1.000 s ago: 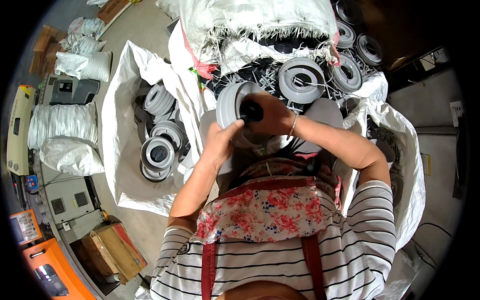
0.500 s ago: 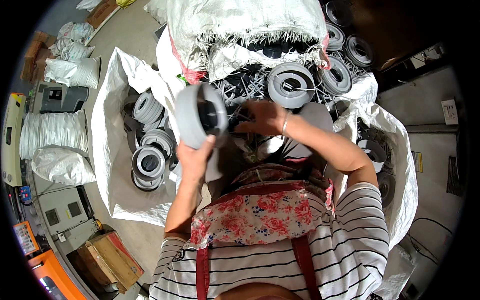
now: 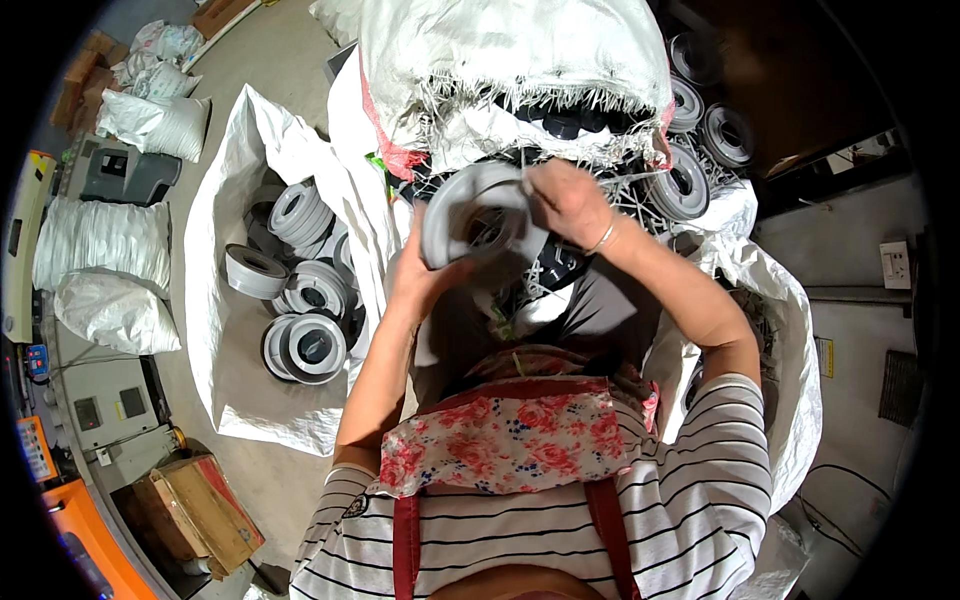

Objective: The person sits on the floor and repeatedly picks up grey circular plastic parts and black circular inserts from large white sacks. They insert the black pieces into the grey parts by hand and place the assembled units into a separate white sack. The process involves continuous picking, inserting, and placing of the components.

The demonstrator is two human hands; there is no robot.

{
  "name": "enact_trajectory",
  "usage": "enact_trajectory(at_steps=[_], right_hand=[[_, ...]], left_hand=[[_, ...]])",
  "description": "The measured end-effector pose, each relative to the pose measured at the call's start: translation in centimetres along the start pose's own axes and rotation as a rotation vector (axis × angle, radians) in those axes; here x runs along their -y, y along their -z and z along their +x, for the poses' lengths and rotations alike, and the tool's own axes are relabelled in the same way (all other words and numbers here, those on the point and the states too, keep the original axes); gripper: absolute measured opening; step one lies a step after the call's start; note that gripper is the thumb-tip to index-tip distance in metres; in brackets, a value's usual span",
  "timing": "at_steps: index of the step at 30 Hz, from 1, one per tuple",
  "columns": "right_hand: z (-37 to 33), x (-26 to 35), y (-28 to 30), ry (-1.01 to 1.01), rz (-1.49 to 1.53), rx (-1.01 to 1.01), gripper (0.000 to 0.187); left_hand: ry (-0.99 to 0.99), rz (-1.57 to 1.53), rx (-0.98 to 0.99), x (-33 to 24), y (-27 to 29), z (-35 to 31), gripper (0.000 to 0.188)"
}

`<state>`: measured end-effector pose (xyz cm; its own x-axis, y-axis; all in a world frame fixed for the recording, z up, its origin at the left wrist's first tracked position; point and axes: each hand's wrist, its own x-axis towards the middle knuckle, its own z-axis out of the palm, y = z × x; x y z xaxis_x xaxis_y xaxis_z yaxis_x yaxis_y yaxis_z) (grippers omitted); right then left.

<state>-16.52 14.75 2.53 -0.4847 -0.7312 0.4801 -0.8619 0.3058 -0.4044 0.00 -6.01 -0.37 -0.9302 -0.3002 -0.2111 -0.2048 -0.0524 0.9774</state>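
Observation:
A grey flanged plastic ring point(image 3: 448, 222), blurred by motion, is gripped at its left and lower edge by my left hand point(image 3: 425, 275). My right hand point(image 3: 572, 203) is closed at the ring's upper right rim; what its fingertips pinch is hidden and smeared. Behind and below the ring lies a heap of thin grey plastic sprues and black parts point(image 3: 560, 268). On the left, an open white woven bag point(image 3: 225, 390) holds several similar grey rings point(image 3: 316, 348), one of them tilted point(image 3: 256, 271) near its left side.
A large white woven sack point(image 3: 510, 50) with a frayed mouth lies at the far side, black parts showing inside. More grey rings point(image 3: 678, 182) sit at its right. Another open white bag point(image 3: 785, 350) stands at my right. Cardboard point(image 3: 208, 512) and machines line the left.
The ring held before is gone from my left hand, and another ring lies in the left bag. The ring on the heap has been taken up; my right hand has moved to the held ring's rim.

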Motion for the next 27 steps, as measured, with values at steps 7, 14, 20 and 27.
enact_trajectory(at_steps=[7, 14, 20, 27], right_hand=[[3.0, -12.9, -3.9, -0.449, -0.294, 0.034, 0.030], [2.8, -16.1, -6.4, -0.410, -0.558, 0.362, 0.026], [2.6, -1.7, 0.9, -0.540, 0.498, 0.267, 0.018], [-1.4, 4.4, -1.0, -0.445, 0.657, 0.141, 0.027]], left_hand=[[-0.238, 0.466, 0.171, -1.8, -1.9, -1.3, 0.061], [-0.003, -0.259, -0.077, -3.8, -1.2, -2.7, 0.043], [0.135, -0.560, -0.182, -1.9, -1.5, -2.3, 0.033], [0.129, -0.922, 0.073, -1.4, -3.5, -3.4, 0.028]])
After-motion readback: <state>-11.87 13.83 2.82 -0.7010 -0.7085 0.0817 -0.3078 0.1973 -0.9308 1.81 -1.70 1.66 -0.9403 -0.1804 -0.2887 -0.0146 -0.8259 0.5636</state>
